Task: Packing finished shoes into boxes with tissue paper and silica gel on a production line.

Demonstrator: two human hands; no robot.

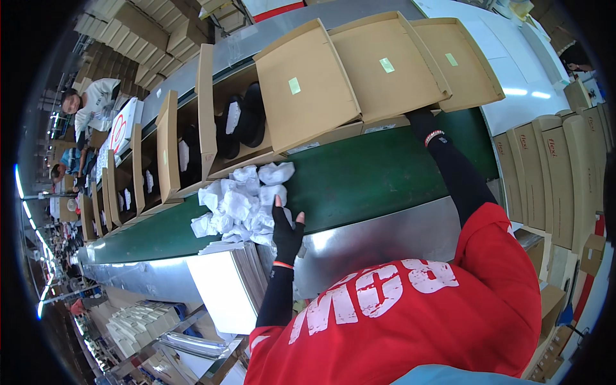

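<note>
My left hand (287, 232), in a black glove with bare fingertips, lies beside a pile of crumpled white paper wads (240, 202). Its thumb and forefinger are apart, and nothing shows between them. My right hand (421, 123), also gloved in black, reaches to the front of a cardboard shoe box, under the edge of a tilted lid (391, 64); its fingers are hidden there. A second lid (308, 83) and a third lid (459, 61) flank that one. Left of them, an open box holds black shoes (247, 119) with a white paper piece.
Boxes stand in a row along the green conveyor belt (359, 179). A stack of white sheets (228, 282) sits by my left forearm. Upright cardboard boxes (545, 167) line the right side. Far left, a co-worker (96, 106) stands beside the line.
</note>
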